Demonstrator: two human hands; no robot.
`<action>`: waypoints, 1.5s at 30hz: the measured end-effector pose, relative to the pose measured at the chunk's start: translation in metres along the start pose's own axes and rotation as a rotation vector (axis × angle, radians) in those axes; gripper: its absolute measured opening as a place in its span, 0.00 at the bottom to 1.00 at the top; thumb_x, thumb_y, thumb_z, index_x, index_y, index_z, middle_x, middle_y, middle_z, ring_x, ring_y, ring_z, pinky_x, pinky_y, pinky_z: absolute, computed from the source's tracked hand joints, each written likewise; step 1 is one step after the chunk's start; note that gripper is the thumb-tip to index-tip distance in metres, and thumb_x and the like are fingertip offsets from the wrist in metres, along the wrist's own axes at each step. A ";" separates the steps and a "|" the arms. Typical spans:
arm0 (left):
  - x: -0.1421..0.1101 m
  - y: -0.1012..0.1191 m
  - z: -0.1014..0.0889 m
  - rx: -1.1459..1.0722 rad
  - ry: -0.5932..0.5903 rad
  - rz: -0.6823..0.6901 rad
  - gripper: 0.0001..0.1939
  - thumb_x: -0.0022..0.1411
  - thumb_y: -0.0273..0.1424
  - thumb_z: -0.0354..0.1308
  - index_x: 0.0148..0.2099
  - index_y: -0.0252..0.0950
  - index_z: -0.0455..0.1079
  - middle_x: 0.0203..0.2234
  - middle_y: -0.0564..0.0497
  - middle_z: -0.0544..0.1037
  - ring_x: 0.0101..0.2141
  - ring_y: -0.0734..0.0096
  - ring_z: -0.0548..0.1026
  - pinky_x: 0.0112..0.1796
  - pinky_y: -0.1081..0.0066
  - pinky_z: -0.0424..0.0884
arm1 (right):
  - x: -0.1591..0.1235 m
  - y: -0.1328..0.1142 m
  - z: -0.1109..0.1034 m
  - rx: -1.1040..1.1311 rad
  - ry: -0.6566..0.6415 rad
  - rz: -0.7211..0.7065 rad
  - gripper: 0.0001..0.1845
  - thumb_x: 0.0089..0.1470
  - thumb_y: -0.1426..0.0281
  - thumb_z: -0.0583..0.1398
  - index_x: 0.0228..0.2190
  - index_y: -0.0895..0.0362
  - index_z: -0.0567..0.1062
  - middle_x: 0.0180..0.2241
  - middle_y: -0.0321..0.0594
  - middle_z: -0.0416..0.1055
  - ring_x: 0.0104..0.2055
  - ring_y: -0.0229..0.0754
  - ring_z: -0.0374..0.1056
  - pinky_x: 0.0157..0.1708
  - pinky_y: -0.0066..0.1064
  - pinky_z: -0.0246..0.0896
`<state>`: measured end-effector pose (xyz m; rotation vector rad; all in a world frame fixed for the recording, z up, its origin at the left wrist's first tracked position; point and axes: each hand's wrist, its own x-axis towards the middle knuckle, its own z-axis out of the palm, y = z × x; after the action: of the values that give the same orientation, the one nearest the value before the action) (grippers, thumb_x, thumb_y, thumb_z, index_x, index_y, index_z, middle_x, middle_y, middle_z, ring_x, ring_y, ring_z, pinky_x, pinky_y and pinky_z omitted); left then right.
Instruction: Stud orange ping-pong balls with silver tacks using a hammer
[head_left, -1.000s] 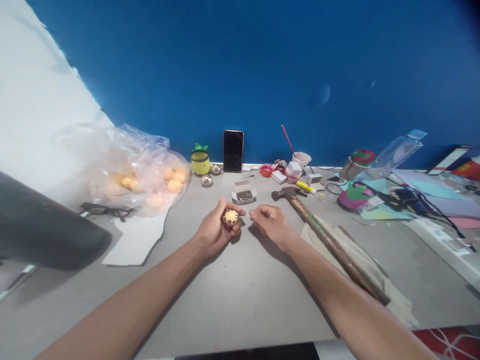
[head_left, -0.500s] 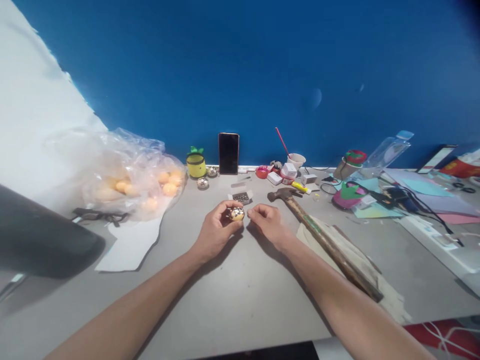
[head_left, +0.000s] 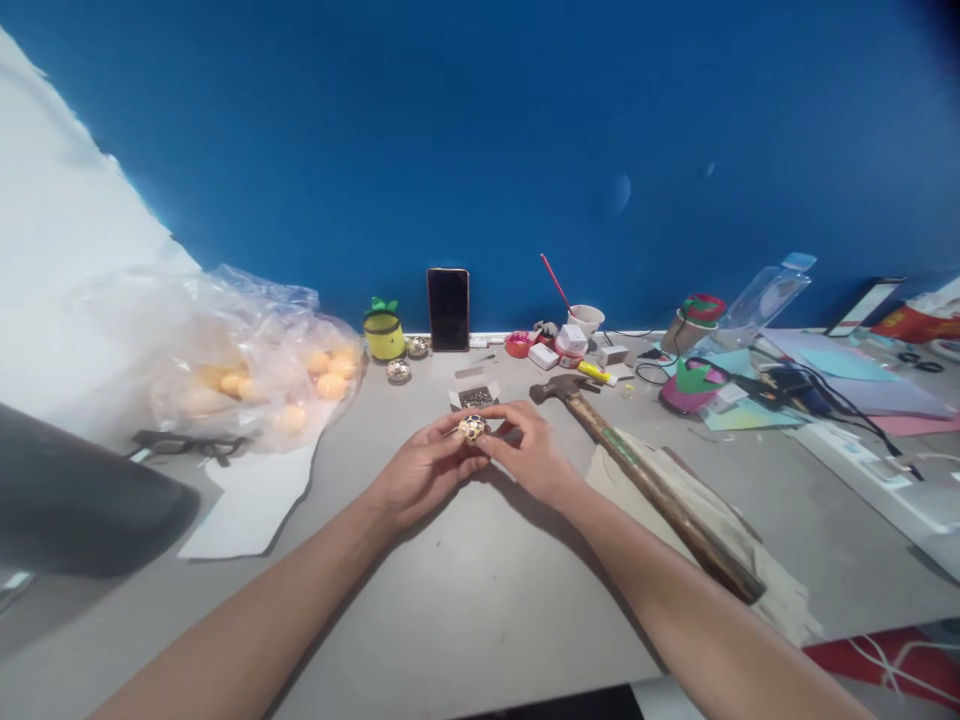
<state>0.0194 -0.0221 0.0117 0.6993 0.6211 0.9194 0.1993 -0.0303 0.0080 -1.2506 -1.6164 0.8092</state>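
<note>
Both hands meet over the grey table around a small orange ball studded with shiny metal tacks. My left hand is closed on its left side, fingers and thumb against it. From the right, the thumb and fingertips of my right hand press on the ball; whether a loose tack is between them I cannot make out. Just beyond the fingers an open white box holds many small metal tacks. Two silver studded balls, one nearer and one behind, rest farther back on the left.
A claw hammer lies on a cloth to the right. Plastic bags of orange balls and a dark cylinder stand left. A phone leans on the blue wall, with a white cup and a power strip rightward.
My right hand has moved left and now touches the studded ball. The ball has turned, showing a different side. The view has shifted slightly.
</note>
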 end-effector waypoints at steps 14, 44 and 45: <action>0.000 -0.005 -0.004 0.025 -0.056 -0.018 0.13 0.63 0.34 0.68 0.46 0.31 0.79 0.37 0.42 0.81 0.34 0.67 0.79 0.38 0.69 0.77 | -0.002 0.007 0.005 -0.116 -0.001 -0.131 0.15 0.53 0.64 0.69 0.43 0.51 0.79 0.46 0.43 0.74 0.46 0.47 0.70 0.46 0.39 0.67; -0.005 -0.002 0.003 0.103 -0.035 0.023 0.16 0.59 0.38 0.72 0.42 0.32 0.75 0.35 0.47 0.78 0.31 0.71 0.75 0.34 0.71 0.75 | -0.006 -0.003 0.002 -0.086 -0.018 -0.278 0.21 0.52 0.69 0.68 0.49 0.52 0.78 0.47 0.43 0.77 0.44 0.45 0.73 0.40 0.36 0.70; -0.004 -0.002 0.002 0.091 -0.029 0.033 0.17 0.58 0.39 0.72 0.42 0.32 0.75 0.36 0.46 0.79 0.32 0.71 0.76 0.35 0.71 0.75 | -0.006 -0.003 0.001 -0.094 0.002 -0.293 0.21 0.52 0.69 0.69 0.49 0.52 0.78 0.46 0.42 0.77 0.44 0.45 0.73 0.42 0.37 0.70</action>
<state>0.0200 -0.0273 0.0124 0.8050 0.6302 0.9147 0.1970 -0.0367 0.0091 -1.0444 -1.8010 0.5548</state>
